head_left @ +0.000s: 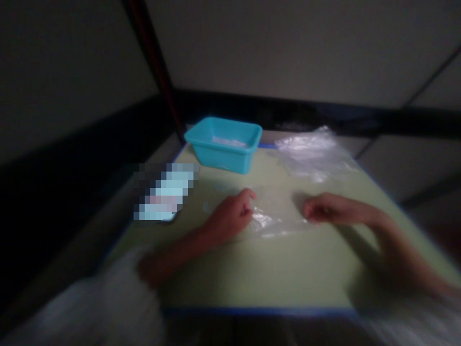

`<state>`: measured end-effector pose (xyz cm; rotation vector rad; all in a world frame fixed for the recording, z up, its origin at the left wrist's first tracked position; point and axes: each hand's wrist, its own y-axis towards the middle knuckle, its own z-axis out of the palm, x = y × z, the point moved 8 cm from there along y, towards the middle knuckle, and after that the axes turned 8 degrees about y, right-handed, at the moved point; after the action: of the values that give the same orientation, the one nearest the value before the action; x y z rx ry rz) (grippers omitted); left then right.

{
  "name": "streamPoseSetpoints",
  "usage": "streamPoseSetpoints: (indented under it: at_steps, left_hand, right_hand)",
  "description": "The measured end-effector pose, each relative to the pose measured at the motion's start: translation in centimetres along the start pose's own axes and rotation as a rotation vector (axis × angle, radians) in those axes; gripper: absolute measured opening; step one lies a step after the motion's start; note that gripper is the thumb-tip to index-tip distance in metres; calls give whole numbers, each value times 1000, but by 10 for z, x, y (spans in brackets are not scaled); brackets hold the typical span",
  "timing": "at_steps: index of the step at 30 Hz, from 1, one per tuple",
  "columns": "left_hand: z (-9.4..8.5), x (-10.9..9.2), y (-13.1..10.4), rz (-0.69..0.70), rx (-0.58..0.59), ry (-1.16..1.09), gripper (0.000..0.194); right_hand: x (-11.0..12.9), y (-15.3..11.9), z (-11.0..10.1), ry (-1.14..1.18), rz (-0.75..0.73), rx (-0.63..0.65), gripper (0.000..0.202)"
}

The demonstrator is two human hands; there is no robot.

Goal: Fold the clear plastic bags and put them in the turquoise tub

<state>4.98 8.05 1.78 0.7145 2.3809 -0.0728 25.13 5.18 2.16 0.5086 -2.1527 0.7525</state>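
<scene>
A clear plastic bag stretches between my two hands, low over the middle of the table. My left hand is closed at the bag's left edge, fingers curled on the plastic. At the right end of the bag, my right hand is closed in a loose fist, pinching its edge. Some blur hides the exact fingertips.
A turquoise basket with something pale inside stands at the table's back left. Several clear plastic bags lie heaped at the back right. A pixelated phone-like object lies at the left edge of the yellowish table.
</scene>
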Motion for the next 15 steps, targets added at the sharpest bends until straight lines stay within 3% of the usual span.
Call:
streamPoseSetpoints:
  at_steps: [3, 7, 9, 11, 15]
  left_hand:
    - [-5, -4, -2, 34, -48, 153, 28]
    - [-13, -36, -15, 331, -164, 272, 26]
    - [-6, -54, -25, 507, -104, 279, 27]
    - [5, -65, -35, 630, 8, 289, 34]
    - [25, -67, -44, 710, 204, 289, 52]
  right_hand:
    - [0, -1, -5, -23, -6, -52, 18]
    - [15, -2, -11, -60, -77, -184, 19]
    - [27, 0, -5, -43, -120, -176, 22]
    - [36, 4, 10, 13, -165, -79, 21]
    - [42, 11, 37, 112, -200, 107, 15]
